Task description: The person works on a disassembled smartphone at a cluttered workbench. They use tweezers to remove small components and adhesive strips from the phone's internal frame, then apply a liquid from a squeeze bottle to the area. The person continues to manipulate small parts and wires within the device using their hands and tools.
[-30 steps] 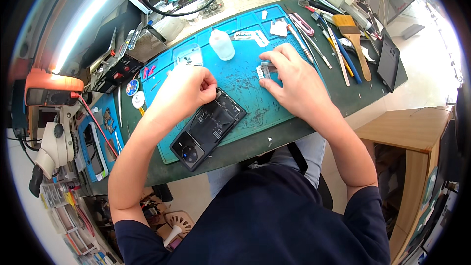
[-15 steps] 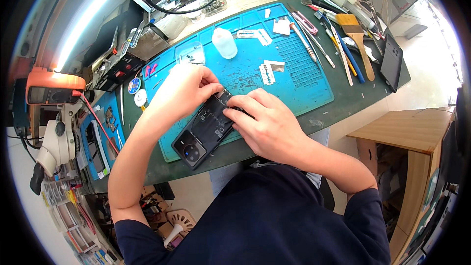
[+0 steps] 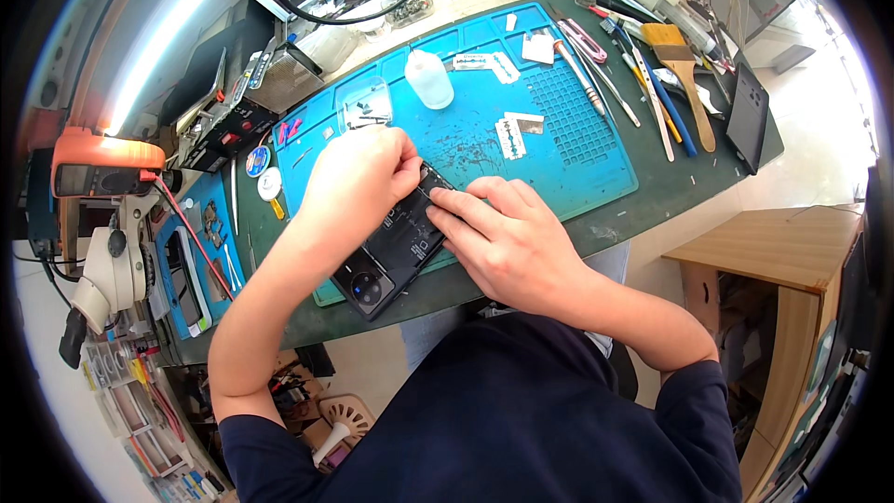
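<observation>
One phone (image 3: pixel 402 240), axis diagonal, camera (image 3: pixel 369 290) lower left

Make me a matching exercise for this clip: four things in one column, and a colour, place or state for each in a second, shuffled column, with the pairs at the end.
Column one
1. Phone
2. Squeeze bottle
3. Flat brush
4. Meter

Column two
A. Wooden handle, lying to the right of the blue mat
B. Orange casing, at the far left of the view
C. Black, partly covered by the right hand
D. Translucent white, on the blue mat

Right pairs: 1-C, 2-D, 3-A, 4-B
</observation>
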Available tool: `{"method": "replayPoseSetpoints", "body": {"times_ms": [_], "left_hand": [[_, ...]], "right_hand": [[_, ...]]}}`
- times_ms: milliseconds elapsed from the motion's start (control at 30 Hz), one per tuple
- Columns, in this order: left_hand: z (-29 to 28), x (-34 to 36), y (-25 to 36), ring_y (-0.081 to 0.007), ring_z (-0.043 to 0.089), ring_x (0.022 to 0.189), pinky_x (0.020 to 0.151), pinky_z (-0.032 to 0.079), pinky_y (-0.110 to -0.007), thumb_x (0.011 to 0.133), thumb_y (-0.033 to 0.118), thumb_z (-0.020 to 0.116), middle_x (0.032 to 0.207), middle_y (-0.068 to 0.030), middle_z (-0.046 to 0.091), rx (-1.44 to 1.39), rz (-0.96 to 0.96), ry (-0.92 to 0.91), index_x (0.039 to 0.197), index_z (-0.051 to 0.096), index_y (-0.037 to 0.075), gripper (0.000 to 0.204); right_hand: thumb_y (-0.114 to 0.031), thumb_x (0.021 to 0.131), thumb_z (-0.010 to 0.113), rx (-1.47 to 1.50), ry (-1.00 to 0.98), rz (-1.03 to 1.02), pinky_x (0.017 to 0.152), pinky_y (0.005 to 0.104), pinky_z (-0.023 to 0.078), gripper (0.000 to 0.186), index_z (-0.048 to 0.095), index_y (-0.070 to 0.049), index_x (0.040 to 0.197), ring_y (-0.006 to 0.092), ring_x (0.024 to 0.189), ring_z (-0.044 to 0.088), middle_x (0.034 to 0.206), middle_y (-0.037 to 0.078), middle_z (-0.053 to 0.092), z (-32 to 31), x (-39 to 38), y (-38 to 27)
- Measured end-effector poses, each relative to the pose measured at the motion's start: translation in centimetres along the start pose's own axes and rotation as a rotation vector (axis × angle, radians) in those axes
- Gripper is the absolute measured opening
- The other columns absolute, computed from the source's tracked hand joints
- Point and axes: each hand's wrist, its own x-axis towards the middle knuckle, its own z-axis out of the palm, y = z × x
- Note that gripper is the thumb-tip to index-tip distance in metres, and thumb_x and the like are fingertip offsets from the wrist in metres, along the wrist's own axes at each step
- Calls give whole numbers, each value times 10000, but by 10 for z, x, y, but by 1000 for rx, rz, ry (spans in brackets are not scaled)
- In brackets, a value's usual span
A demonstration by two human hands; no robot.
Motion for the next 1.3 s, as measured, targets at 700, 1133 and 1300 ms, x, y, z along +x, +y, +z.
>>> {"method": "replayPoseSetpoints", "body": {"times_ms": [700, 1133, 1300], "left_hand": [[-20, 5, -15, -102, 698, 702, 654, 586, -267, 1000, 145, 724, 766, -35, 716, -417, -425, -19, 1001, 729, -48, 193], [-21, 23, -60, -147, 695, 757, 721, 551, -339, 1012, 109, 667, 864, -103, 758, 98, 52, 365, 1098, 777, 23, 165], [-28, 8, -31, -134, 637, 674, 666, 529, -318, 1066, 126, 613, 817, -92, 733, -18, -148, 305, 1239, 751, 39, 238]], "right_hand": [[-125, 841, 677, -11, 2, 0, 915, 364, 490, 386, 757, 43, 1179, 227, 1120, 608, 1273, 103, 723, 1, -2, 0], [-108, 849, 683, -8, -2, 9, 922, 365, 494, 366, 761, 38, 1175, 225, 1120, 615, 1285, 109, 722, -2, 0, -1], [-102, 843, 686, 13, 33, 3, 931, 379, 501, 350, 762, 29, 1158, 241, 1112, 621, 1288, 110, 719, 0, 1, -2]]}}
